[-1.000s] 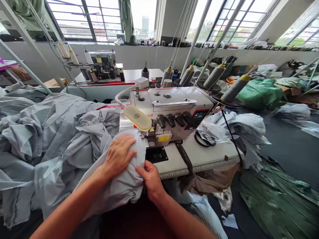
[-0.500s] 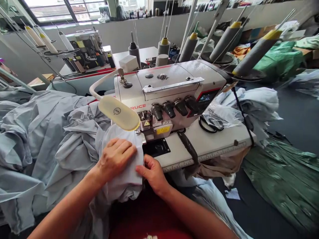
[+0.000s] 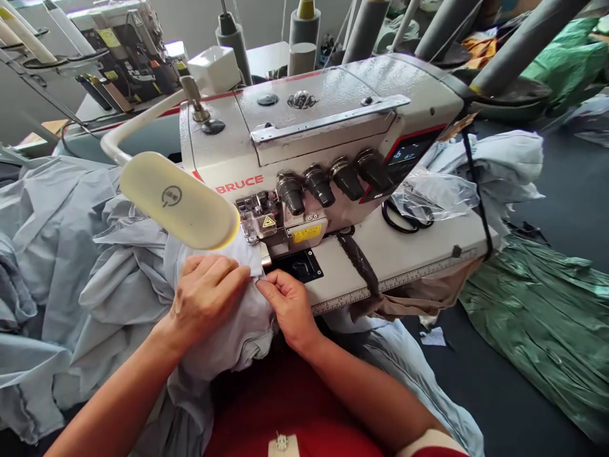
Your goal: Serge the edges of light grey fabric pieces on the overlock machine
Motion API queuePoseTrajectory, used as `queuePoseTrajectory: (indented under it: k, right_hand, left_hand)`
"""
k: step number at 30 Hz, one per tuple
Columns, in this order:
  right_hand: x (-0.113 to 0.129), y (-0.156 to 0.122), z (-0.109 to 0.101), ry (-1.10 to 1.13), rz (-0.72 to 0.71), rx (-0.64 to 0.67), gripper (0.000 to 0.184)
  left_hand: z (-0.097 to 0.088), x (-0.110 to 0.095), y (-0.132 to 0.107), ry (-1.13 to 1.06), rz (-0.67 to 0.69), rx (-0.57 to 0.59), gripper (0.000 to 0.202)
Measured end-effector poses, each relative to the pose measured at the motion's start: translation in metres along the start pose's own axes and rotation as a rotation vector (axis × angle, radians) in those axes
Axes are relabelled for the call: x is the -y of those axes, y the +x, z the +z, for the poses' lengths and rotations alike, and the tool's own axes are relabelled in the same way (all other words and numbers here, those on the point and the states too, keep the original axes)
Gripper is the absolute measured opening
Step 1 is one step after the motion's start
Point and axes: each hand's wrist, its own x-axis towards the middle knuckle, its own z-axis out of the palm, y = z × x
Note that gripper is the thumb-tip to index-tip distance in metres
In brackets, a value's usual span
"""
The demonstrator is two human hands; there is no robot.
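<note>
A light grey-blue fabric piece (image 3: 238, 330) lies bunched in front of the presser foot of a white overlock sewing machine (image 3: 314, 133). My left hand (image 3: 204, 298) rests flat on top of the fabric, fingers together and pressing it down. My right hand (image 3: 285, 304) pinches the fabric's edge just before the black needle plate (image 3: 297, 266). The two hands almost touch at the fingertips. A cream lamp head (image 3: 178, 200) on a bent arm hangs just above my left hand.
A large heap of grey-blue cloth (image 3: 61, 254) fills the left side. Black scissors (image 3: 404, 219) and a clear plastic bag (image 3: 438, 193) lie on the machine table at right. Green plastic sheeting (image 3: 537, 317) covers the floor at right. Thread cones (image 3: 304, 32) stand behind the machine.
The view has moved closer and tilted down onto the machine. Both hands have shifted the fabric forward toward the presser foot; my right hand has moved up to the fabric's edge.
</note>
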Motion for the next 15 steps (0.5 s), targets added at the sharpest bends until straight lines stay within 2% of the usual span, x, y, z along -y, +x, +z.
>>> queuePoseTrajectory:
  k: [2,5,7,12,15]
  right_hand:
    - [0.002,-0.001,0.000,0.053,0.041,-0.001,0.022]
    - [0.003,-0.003,0.000,0.118,0.087,0.021,0.019]
    - [0.001,-0.004,0.000,0.118,0.083,0.013,0.019]
    - [-0.003,-0.008,-0.004,0.077,0.082,-0.025,0.018]
    - [-0.003,-0.011,-0.006,0.070,0.086,-0.011,0.020]
  left_hand:
    - [0.001,0.001,0.000,-0.076,-0.060,-0.047,0.011]
    - [0.001,0.002,-0.001,-0.284,-0.255,-0.082,0.007]
    - [0.000,0.002,-0.002,-0.341,-0.298,-0.096,0.005]
    - [0.004,-0.001,0.002,-0.166,-0.018,-0.059,0.007]
    - [0.008,-0.002,0.004,-0.152,0.008,-0.076,0.007]
